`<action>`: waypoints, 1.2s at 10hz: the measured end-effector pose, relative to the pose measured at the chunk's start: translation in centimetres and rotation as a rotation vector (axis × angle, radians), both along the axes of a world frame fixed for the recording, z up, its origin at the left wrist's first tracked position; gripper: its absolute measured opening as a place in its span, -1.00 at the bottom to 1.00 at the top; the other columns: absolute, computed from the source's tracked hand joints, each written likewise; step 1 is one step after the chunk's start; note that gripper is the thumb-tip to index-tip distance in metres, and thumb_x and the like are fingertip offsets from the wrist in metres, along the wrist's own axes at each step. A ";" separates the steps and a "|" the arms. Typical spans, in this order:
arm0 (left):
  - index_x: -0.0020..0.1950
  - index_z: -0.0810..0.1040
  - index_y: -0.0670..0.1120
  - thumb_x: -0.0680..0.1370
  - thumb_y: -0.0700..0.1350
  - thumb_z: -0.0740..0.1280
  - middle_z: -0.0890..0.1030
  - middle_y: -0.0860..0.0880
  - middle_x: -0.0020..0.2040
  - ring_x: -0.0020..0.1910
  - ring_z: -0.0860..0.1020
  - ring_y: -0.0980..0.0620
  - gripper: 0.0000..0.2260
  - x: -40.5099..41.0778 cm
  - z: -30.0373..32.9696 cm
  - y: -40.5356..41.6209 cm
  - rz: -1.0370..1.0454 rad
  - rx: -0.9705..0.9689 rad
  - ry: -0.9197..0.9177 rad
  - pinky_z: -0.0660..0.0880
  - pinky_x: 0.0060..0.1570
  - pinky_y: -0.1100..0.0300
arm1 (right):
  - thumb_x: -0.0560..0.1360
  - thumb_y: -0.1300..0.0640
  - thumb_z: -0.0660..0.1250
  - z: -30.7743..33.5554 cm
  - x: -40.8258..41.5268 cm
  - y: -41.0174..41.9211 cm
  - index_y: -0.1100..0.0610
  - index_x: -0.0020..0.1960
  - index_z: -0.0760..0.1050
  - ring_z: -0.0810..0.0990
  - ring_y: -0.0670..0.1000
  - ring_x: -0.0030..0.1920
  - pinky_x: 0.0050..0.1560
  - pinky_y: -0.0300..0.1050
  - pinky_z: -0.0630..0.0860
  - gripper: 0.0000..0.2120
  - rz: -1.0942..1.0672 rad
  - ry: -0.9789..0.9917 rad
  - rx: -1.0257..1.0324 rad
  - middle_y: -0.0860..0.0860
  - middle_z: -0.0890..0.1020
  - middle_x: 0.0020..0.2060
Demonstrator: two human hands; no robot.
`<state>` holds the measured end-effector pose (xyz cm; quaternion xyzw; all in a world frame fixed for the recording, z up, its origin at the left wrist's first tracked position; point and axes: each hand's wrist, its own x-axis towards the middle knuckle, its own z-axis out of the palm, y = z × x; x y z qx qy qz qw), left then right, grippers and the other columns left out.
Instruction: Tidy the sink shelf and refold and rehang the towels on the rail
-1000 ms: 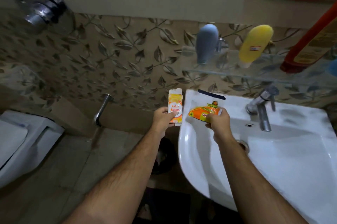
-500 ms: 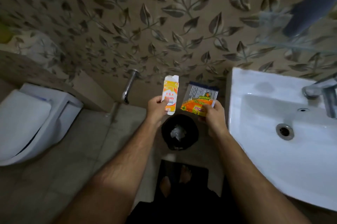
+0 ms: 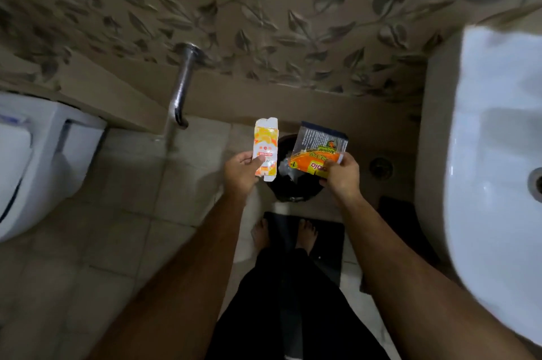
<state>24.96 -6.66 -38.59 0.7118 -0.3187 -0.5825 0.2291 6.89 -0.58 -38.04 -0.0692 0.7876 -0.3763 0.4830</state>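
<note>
My left hand (image 3: 242,173) pinches a flattened orange and white carton (image 3: 265,148) by its lower end. My right hand (image 3: 341,176) grips an orange and dark scrub pad wrapper (image 3: 318,151) by its lower edge. Both pieces hang above a small black bin (image 3: 293,194) on the floor, which has crumpled waste inside. The white sink (image 3: 484,154) fills the right side. The sink shelf and the towels are out of view.
A white toilet (image 3: 38,160) stands at the left. A chrome pipe (image 3: 183,84) runs down the leaf-patterned tiled wall. A floor drain (image 3: 380,167) lies right of the bin. My bare feet stand on a dark mat (image 3: 328,242) below the bin.
The view has swung down and left, away from the sink and shelf. Both hands have carried the carton and the wrapper from the sink's edge to above the black bin.
</note>
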 end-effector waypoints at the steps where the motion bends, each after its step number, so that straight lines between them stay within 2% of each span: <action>1: 0.16 0.56 -0.28 0.53 -0.23 0.41 0.64 -0.14 -0.04 -0.32 0.60 0.10 -0.77 -0.2 -4.2 -0.8 -0.042 0.044 -0.016 0.50 -0.50 0.36 | 0.64 0.21 0.13 -4.8 0.1 -0.6 0.12 0.11 0.45 0.57 0.07 -0.02 -0.14 0.04 0.59 -0.86 -0.039 -0.023 0.033 -0.03 0.56 -0.12; 2: 0.16 0.57 -0.28 0.53 -0.24 0.41 0.66 -0.19 0.03 -0.22 0.62 -0.03 -0.77 -0.3 -9.2 -1.0 -0.113 0.083 -0.021 0.55 -0.44 0.33 | 0.67 0.16 0.10 -9.6 0.2 -0.5 0.14 0.16 0.45 0.58 0.08 0.00 -0.19 -0.05 0.57 -0.82 -0.082 -0.015 0.059 0.04 0.58 -0.02; 3: 0.16 0.55 -0.30 0.53 -0.27 0.40 0.65 -0.22 0.06 -0.13 0.62 -0.08 -0.77 -0.5 -14.8 -0.9 -0.176 0.130 -0.039 0.58 -0.38 0.24 | 0.69 0.17 0.04 -15.4 0.3 0.1 0.25 0.13 0.44 0.62 0.18 0.00 -0.02 0.13 0.58 -0.76 -0.107 -0.005 0.111 0.18 0.60 0.02; 4: 0.15 0.55 -0.29 0.51 -0.27 0.41 0.65 -0.23 0.07 -0.11 0.63 -0.12 -0.76 -1.0 -21.2 -1.1 -0.226 0.139 -0.098 0.62 -0.25 0.04 | 0.68 0.22 0.01 -21.2 0.3 0.3 0.33 0.24 0.42 0.57 0.32 0.16 0.18 0.34 0.49 -0.71 -0.110 -0.012 0.167 0.31 0.58 0.16; 5: 0.11 0.60 -0.25 0.50 -0.22 0.43 0.68 -0.22 0.05 -0.08 0.67 -0.18 -0.79 -1.6 -26.8 -1.2 -0.342 0.081 -0.219 0.63 -0.09 -0.12 | 0.68 0.23 -0.01 -26.4 0.0 -0.2 0.26 0.37 0.31 0.52 0.27 0.24 0.29 0.32 0.42 -0.69 -0.102 -0.049 0.217 0.22 0.52 0.22; 6: 0.11 0.63 -0.23 0.50 -0.19 0.44 0.69 -0.18 0.04 -0.06 0.67 -0.15 -0.78 -2.6 -32.2 -1.3 -0.441 0.037 -0.292 0.63 -0.09 -0.09 | 0.65 0.27 0.01 -31.5 0.1 -1.2 0.30 0.36 0.30 0.47 0.35 0.29 0.29 0.36 0.39 -0.69 -0.094 -0.058 0.256 0.33 0.45 0.32; 7: 0.13 0.62 -0.23 0.50 -0.17 0.44 0.67 -0.19 0.08 -0.02 0.66 -0.17 -0.77 -4.0 -36.9 -1.7 -0.439 0.051 -0.298 0.63 -0.06 -0.09 | 0.59 0.28 0.05 -36.6 0.1 -1.9 0.22 0.27 0.41 0.57 0.37 0.14 0.09 0.43 0.51 -0.69 0.061 0.038 0.277 0.32 0.53 0.19; 9: 0.18 0.61 -0.23 0.52 -0.14 0.43 0.66 -0.19 0.13 0.07 0.63 -0.15 -0.73 -6.7 -43.7 -2.1 -0.446 0.027 -0.332 0.58 0.06 -0.02 | 0.51 0.24 0.10 -43.0 -0.6 -3.1 0.14 0.19 0.47 0.59 0.18 -0.07 0.01 0.27 0.62 -0.69 0.131 0.069 0.265 0.14 0.58 0.02; 10: 0.16 0.61 -0.23 0.54 -0.09 0.40 0.65 -0.19 0.13 0.10 0.61 -0.18 -0.73 -7.6 -44.9 -2.4 -0.481 0.026 -0.380 0.55 0.04 0.02 | 0.38 -0.16 0.17 -48.5 -1.7 -2.8 0.09 0.23 0.45 0.62 0.18 0.04 0.11 0.25 0.58 -0.49 0.131 0.111 0.257 0.11 0.63 0.08; 11: 0.12 0.57 -0.23 0.59 -0.07 0.32 0.63 -0.24 0.10 0.13 0.56 -0.25 -0.75 -7.4 -44.0 -2.0 -0.577 -0.081 -0.506 0.50 0.04 -0.05 | 0.52 -0.07 0.25 -46.5 -1.3 -3.2 0.26 0.34 0.40 0.55 0.23 0.17 0.20 0.07 0.47 -0.48 0.225 0.185 0.310 0.24 0.56 0.15; 12: 0.15 0.57 -0.21 0.58 -0.04 0.32 0.64 -0.23 0.06 0.09 0.58 -0.23 -0.73 -6.9 -41.4 -1.1 -0.619 -0.174 -0.517 0.53 0.02 -0.03 | 0.63 0.13 0.18 -42.0 -0.3 -2.8 0.34 0.33 0.37 0.48 0.29 0.27 0.18 -0.03 0.40 -0.64 0.249 0.225 0.310 0.32 0.50 0.25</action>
